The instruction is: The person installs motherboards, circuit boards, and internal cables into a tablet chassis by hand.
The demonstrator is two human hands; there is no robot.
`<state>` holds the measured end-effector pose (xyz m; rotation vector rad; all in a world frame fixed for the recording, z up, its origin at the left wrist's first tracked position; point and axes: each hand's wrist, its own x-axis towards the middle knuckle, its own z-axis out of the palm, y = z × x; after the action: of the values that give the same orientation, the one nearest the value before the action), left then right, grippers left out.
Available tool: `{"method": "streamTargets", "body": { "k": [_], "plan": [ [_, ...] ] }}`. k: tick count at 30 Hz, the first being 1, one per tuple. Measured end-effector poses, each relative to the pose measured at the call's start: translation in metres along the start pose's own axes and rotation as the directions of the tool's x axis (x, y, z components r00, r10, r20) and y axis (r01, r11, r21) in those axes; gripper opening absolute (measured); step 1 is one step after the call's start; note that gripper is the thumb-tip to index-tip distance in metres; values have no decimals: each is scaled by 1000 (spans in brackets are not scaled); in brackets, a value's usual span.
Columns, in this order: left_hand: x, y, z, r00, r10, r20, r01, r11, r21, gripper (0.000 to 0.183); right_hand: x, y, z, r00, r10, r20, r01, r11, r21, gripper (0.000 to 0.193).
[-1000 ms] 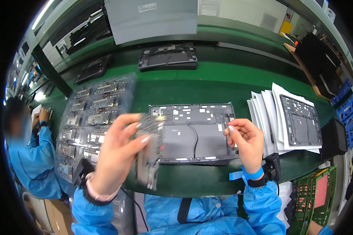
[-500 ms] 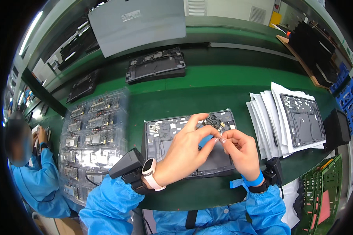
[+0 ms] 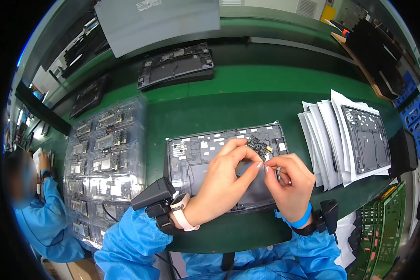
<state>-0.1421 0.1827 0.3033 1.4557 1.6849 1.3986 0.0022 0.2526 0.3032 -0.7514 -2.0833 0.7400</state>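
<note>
1. Since one second ago, your left hand (image 3: 228,172) has brought the small circuit board (image 3: 259,145) across from the left part of the dark case (image 3: 191,175) to over its right half. Your right hand (image 3: 291,182) now meets it there.
2. Your left grip looks closed around the board. Your right fingertips come together at your left ones, but I cannot tell if they pinch anything.
3. The board is over the far, right part of the case. I cannot tell if they touch.
4. So far, you have one board at the case, which lies open on the table (image 3: 219,240). The board does not look set down yet. More boards (image 3: 108,159) sit in the clear tray (image 3: 135,161) on your left. A second case (image 3: 366,144) rests on white sheets (image 3: 318,149) on your right.
5. The bit of board that shows pokes out past your left fingers, away from you. Your hand hides the rest, so I cannot tell its long way.
6. The case's long way runs left to right in front of you, with most white stickers (image 3: 204,145) on the far side.
</note>
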Motion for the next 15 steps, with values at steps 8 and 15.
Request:
{"method": "streamTargets", "body": {
  "k": [8, 15],
  "plan": [
    [-2, 7, 7, 991, -111, -68, 88, 955, -285, 43, -5, 22, 4, 944, 312, 107, -326, 825, 462, 6],
    [-6, 9, 5, 998, -50, -33, 46, 992, -121, 28, -4, 10, -1, 914, 359, 190, -403, 741, 537, 4]
  ]
}}
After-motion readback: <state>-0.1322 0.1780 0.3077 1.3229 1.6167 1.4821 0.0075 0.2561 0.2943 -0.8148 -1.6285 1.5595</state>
